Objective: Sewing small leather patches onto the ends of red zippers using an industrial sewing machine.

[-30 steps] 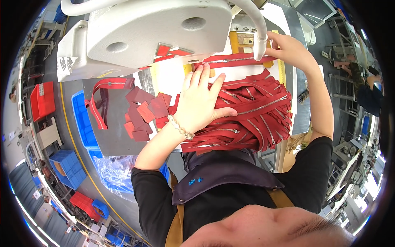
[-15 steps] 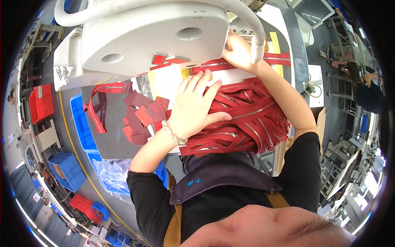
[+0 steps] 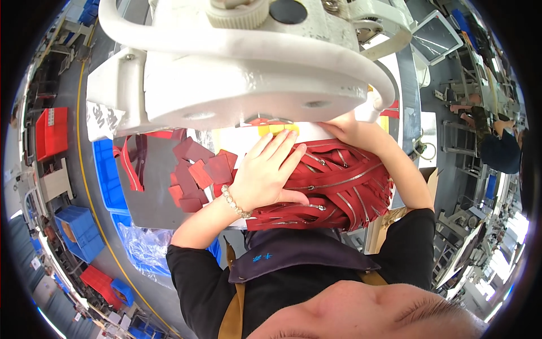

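A thick pile of red zippers (image 3: 344,189) with metal teeth lies in front of me, under a white sewing machine (image 3: 248,85). Over the pile's left side my left hand (image 3: 265,178) is stretched flat with fingers spread. Its fingertips come up to a small yellow piece (image 3: 278,129) at the machine's lower edge. My right hand (image 3: 349,131) reaches in at the pile's far edge, and the machine hides its fingertips. Beyond that wrist, the end of a red zipper tape (image 3: 389,108) shows. Red and maroon patches (image 3: 192,175) lie left of my left hand.
Another red zipper (image 3: 131,169) hangs in a loop at the table's left. Blue bins (image 3: 108,175) stand beside the table, with clear plastic film (image 3: 148,248) in the lower one. An open cardboard box (image 3: 389,226) is near my right elbow.
The view has shifted, so the machine covers more of the work area and hides most of the zipper tape beneath it. My right hand has come nearer the pile; my left stays flat.
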The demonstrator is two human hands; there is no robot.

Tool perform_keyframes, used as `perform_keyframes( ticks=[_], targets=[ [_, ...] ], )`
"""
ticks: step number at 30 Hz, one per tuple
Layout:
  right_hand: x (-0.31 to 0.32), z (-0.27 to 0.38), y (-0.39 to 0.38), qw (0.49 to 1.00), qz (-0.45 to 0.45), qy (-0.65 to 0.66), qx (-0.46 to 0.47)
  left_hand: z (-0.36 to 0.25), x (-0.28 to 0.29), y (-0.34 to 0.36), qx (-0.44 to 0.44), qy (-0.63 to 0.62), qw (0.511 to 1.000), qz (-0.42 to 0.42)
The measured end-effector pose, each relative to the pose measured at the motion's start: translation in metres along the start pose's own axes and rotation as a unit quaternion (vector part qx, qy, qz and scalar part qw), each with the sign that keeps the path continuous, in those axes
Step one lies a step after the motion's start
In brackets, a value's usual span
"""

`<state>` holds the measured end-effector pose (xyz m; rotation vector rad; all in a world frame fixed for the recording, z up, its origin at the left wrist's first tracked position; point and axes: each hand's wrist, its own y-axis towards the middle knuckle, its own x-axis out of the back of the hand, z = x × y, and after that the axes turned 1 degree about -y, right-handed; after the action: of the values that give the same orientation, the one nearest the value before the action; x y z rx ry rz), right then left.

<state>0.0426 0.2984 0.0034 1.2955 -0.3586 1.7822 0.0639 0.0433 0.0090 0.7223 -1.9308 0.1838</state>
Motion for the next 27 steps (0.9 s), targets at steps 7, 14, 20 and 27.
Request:
perform_keyframes(
  ticks=[7, 14, 20, 27],
  targets=[
    [-0.005, -0.002, -0.005, 0.999, 0.017, -0.024, -0.022, 0.007, -0.002, -0.002, 0.002, -0.008, 0.999, 0.033],
    [0.004, -0.001, 0.004, 0.979, -0.045, 0.198, -0.012, 0.008, -0.006, -0.007, 0.012, -0.034, 0.999, 0.033],
    [-0.012, -0.016, -0.005, 0.995, 0.075, 0.061, 0.002, 0.009, -0.007, -0.004, -0.019, -0.032, 0.999, 0.021],
    [-0.017, -0.020, -0.006, 0.998, 0.058, 0.030, 0.015, 0.017, -0.010, -0.007, 0.004, -0.113, 0.989, 0.091]
  ],
)
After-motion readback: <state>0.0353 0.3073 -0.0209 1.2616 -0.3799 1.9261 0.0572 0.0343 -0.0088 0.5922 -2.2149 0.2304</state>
